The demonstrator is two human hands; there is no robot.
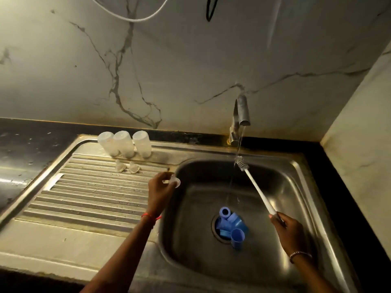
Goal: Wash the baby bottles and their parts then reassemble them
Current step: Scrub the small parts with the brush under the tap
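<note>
Three clear bottle bodies (124, 144) stand upside down at the back of the drainboard (88, 193). Two clear teats (127, 167) lie in front of them. My left hand (159, 187) pinches a third clear teat (174, 181) over the sink's left rim. My right hand (284, 226) grips the white handle of a bottle brush (257, 188), whose bristle head is under the running water. Several blue rings and caps (231, 225) lie in a pile over the drain of the steel sink (279, 199).
The tap (242, 115) at the back of the sink runs a thin stream into the basin. A black counter (23, 144) lies left of the drainboard. A marble wall rises behind and a side wall (359, 115) closes the right.
</note>
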